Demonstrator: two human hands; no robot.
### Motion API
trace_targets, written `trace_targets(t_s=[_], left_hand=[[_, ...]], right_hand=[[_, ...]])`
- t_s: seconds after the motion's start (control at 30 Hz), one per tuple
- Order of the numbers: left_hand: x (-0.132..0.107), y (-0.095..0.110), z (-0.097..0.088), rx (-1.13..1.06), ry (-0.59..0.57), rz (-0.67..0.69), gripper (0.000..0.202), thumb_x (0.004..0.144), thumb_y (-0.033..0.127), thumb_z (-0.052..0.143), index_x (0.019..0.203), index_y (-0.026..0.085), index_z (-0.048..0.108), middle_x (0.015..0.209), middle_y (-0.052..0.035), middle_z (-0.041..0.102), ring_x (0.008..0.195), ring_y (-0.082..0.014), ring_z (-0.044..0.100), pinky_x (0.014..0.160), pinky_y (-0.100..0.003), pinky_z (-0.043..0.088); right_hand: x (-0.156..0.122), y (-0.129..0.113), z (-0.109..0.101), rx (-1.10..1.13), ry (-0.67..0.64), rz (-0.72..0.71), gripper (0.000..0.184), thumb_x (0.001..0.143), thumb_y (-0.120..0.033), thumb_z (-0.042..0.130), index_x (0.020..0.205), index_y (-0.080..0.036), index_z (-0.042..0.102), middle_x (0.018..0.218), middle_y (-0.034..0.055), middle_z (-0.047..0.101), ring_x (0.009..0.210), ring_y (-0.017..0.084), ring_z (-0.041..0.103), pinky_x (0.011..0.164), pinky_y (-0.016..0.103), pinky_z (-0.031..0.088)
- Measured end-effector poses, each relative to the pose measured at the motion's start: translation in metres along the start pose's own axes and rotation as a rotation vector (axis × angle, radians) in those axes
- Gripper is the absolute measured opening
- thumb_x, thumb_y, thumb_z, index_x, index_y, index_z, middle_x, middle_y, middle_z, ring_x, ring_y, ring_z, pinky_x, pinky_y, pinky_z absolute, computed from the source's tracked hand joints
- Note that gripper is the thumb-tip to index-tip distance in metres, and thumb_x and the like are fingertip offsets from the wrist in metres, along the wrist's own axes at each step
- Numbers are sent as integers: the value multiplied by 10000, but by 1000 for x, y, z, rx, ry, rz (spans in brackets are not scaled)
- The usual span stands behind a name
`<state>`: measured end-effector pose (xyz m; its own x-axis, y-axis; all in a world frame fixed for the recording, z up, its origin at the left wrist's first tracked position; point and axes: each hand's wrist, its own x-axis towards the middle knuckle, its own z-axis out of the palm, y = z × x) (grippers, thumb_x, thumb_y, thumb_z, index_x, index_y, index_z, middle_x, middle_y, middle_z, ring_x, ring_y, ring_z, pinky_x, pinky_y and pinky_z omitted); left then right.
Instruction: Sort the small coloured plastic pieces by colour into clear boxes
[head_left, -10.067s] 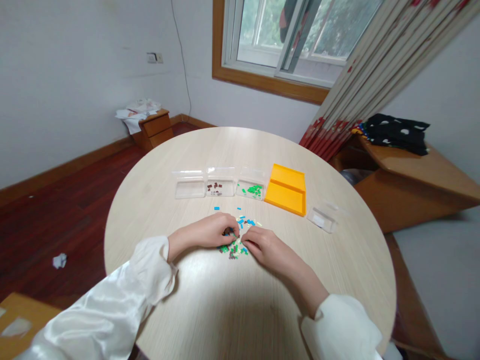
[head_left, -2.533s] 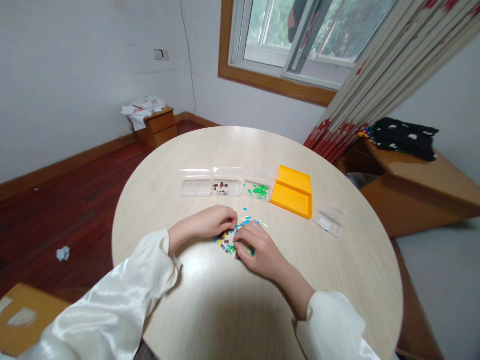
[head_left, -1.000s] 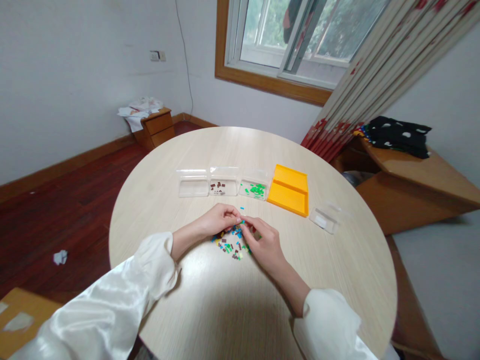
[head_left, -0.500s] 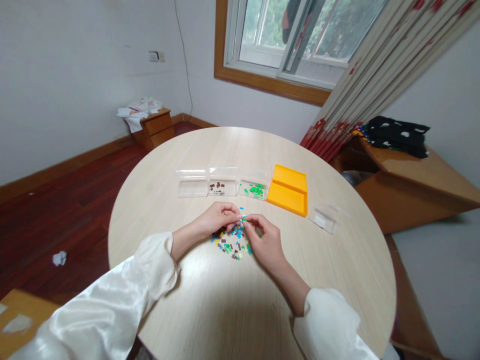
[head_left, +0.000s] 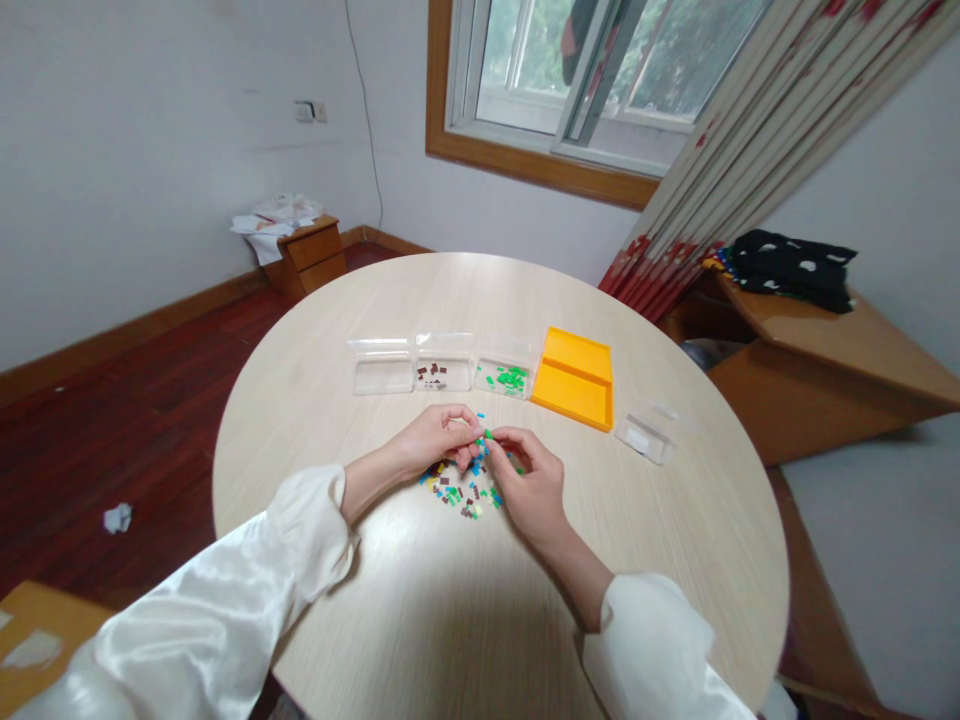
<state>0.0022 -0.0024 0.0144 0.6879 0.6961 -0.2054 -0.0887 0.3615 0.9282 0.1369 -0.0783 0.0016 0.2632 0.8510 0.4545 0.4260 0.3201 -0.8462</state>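
My left hand (head_left: 437,440) and my right hand (head_left: 531,487) meet above a pile of small bricks (head_left: 471,490) in brown, green, blue and yellow. Between their fingertips is a tiny green toy brick (head_left: 487,434), pinched from both sides; whether it is one piece or two joined is too small to tell. The fingers of both hands are curled, and they hide part of the pile. Beyond them stand a clear box with green bricks (head_left: 513,378) and a clear box with brown bricks (head_left: 433,375).
Another clear open box (head_left: 383,375) stands at the left of the row. To the right lie an open yellow case (head_left: 574,396) and a small clear box (head_left: 643,440) with something white in it. All rest on a round wooden table (head_left: 375,620).
Both hands keep their pinch on the green brick, with only slight finger movement. The whole view has shifted a little; the boxes and pile appear unmoved.
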Motion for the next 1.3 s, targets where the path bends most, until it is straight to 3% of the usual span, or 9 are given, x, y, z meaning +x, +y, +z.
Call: trace_targets(t_s=[0.27, 0.5, 0.93, 1.3], left_hand=[[4, -6, 1, -94, -9, 42, 511, 569, 473, 785, 811, 166, 457, 503, 35, 609, 361, -82, 521, 405, -174, 391], [2, -4, -1, -73, -25, 49, 480, 609, 456, 766, 883, 111, 576, 483, 23, 591, 394, -82, 531, 422, -176, 389], [3, -7, 5, -45, 83, 150, 436, 591, 468, 763, 768, 115, 580, 490, 14, 602, 425, -102, 568, 473, -208, 453], [3, -7, 3, -13, 95, 103, 398, 602, 421, 775, 706, 109, 552, 519, -25, 638, 463, -125, 612, 501, -221, 493]], right_hand=[[0, -2, 4, 32, 39, 42, 76, 759, -257, 622, 781, -188, 645, 721, 13, 694, 633, 130, 645, 623, 249, 536], [0, -1, 6, 61, 22, 47, 87, 769, -259, 609, 780, -185, 653, 728, 25, 696, 669, 143, 654, 657, 266, 539], [4, 6, 11, 238, -14, 214, 159, 742, -281, 626, 860, -188, 676, 805, 30, 716, 706, 149, 667, 676, 277, 558], [10, 7, 10, 145, 3, 230, 179, 694, -327, 669, 754, -159, 685, 671, 26, 682, 600, 136, 598, 579, 264, 503]])
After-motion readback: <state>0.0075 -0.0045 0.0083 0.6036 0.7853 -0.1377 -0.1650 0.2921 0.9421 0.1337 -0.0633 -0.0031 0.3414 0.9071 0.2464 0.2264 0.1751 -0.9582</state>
